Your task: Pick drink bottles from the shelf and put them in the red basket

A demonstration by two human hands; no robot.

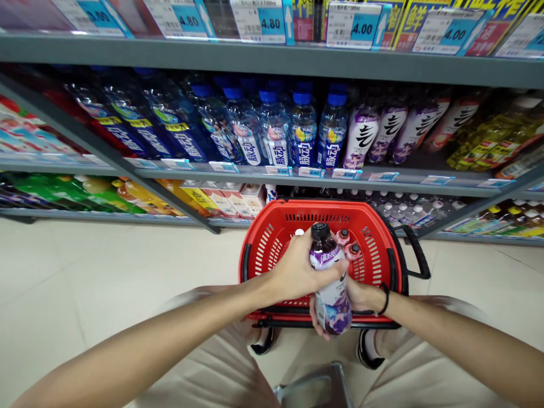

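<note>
A dark purple drink bottle [331, 294] with a black cap and a white-and-purple label is held upright over a red shopping basket [272, 238]. My left hand [297, 272] wraps its upper part from the left, thumb across the label. My right hand [359, 297] grips its lower part from behind and below; a black band is on that wrist. Inside the basket are two bottles with red caps [346, 241] and a white cap [299, 232].
Grey store shelves [272, 59] run across the back with blue-capped bottles [276, 133], purple-labelled bottles [382, 133], yellow and green drinks and price tags. Pale floor tiles [106, 272] lie to the left. My knees and shoes show beneath the basket.
</note>
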